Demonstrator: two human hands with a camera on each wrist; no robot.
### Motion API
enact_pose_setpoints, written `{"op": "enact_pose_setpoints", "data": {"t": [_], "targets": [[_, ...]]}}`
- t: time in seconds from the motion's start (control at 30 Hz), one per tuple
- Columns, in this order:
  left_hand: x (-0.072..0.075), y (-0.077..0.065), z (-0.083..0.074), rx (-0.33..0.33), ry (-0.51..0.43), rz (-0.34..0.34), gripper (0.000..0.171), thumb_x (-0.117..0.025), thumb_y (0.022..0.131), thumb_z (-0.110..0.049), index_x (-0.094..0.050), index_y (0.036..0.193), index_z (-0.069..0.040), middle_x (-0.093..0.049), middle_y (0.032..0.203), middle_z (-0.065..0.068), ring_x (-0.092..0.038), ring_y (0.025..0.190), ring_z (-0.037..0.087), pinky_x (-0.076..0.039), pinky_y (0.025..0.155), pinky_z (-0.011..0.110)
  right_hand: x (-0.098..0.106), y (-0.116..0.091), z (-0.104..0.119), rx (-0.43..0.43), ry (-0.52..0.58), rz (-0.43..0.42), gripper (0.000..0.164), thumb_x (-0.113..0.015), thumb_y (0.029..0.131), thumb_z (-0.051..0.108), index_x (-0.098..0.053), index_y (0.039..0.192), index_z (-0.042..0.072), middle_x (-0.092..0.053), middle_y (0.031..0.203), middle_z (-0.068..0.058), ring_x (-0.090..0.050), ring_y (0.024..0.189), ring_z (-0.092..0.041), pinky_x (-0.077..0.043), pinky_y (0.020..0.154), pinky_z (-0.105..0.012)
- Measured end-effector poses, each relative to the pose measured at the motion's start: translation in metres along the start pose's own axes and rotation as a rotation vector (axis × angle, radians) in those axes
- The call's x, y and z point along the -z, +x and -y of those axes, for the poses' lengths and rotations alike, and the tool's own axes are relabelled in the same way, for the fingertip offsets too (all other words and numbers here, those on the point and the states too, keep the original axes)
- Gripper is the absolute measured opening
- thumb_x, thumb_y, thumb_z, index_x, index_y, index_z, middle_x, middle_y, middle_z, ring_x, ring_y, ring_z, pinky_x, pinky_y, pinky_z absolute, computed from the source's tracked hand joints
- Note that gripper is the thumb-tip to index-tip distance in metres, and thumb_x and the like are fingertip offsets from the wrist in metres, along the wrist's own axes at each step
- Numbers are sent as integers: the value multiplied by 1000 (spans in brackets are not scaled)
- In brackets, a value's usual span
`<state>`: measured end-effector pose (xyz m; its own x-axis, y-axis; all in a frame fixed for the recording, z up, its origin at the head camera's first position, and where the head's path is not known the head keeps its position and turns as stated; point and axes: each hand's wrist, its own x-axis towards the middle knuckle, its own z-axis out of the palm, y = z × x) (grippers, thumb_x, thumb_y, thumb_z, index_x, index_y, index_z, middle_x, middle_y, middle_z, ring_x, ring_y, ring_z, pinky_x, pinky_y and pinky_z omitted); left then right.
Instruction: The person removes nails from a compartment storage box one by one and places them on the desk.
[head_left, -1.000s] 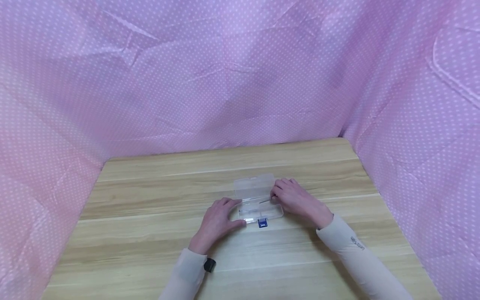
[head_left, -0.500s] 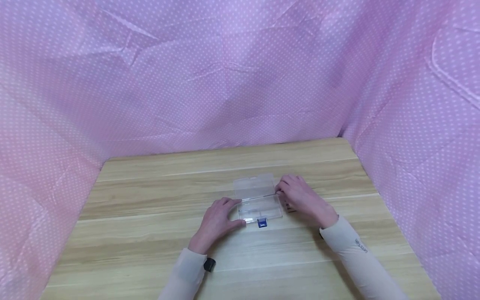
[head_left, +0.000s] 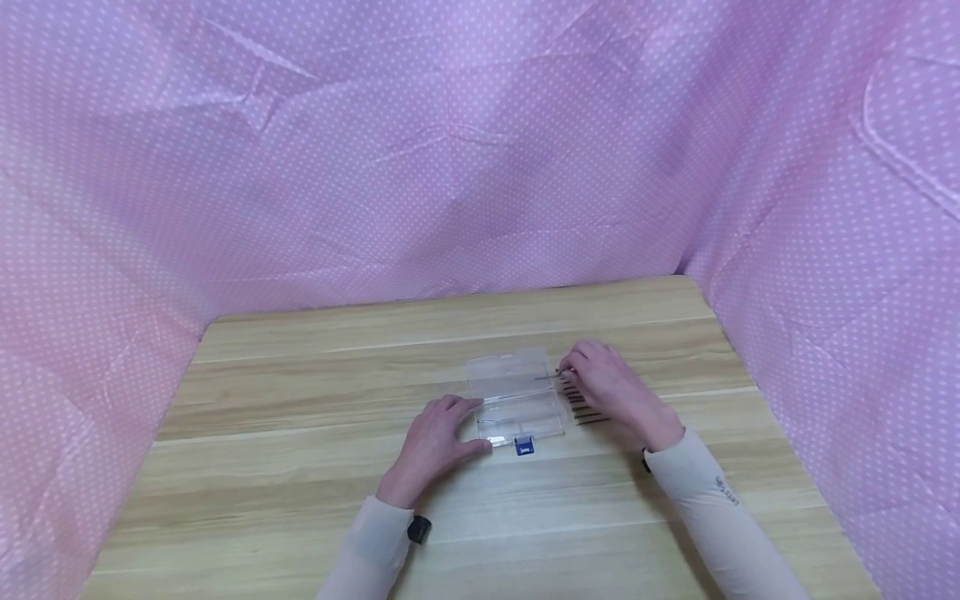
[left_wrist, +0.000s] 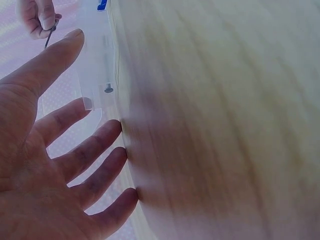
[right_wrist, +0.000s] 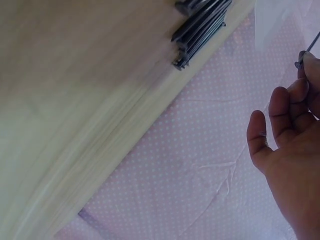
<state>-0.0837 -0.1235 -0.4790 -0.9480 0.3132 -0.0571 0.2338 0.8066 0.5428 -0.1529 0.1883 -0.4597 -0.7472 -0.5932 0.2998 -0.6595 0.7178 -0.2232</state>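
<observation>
A clear plastic box lies with its lid folded back on the wooden table. My left hand holds its left end between thumb and forefinger, the other fingers spread, fingertips against the tabletop. Inside that end, in the left wrist view, a nail shows its head. Above the lid's right edge, my right hand pinches a thin dark nail near its head, the tip pointing left. Several more nails lie in a row right of the box, partly hidden by this hand.
A blue tag sits at the box's front edge. Wooden tabletop surrounds the box. Pink dotted cloth hangs behind the table and along both sides.
My right hand has carried its nail from over the box's compartments rightward and back, beyond the lid's edge. The row of nails has come into sight beneath it. My left hand stays put.
</observation>
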Motion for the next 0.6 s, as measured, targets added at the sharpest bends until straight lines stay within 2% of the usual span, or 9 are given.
{"op": "enact_pose_setpoints", "data": {"t": [0.37,0.6], "targets": [[1,0,1,-2,7,9,69,-84,84,-46,-63,142,-16,-63,134,11,-57,125,34,-47,103,55,3,-1,-14,-65,4,12,9,-67,99,10,-71,105,4,-64,103,-8,-59,99,-30,-49,85,-48],[2,1,1,-6,14,10,69,-85,83,-46,-64,141,-15,-63,133,11,-57,123,34,-48,102,55,3,-1,-22,-70,-5,-3,8,-69,97,8,-71,103,4,-64,101,-8,-59,97,-30,-49,81,-47]]}}
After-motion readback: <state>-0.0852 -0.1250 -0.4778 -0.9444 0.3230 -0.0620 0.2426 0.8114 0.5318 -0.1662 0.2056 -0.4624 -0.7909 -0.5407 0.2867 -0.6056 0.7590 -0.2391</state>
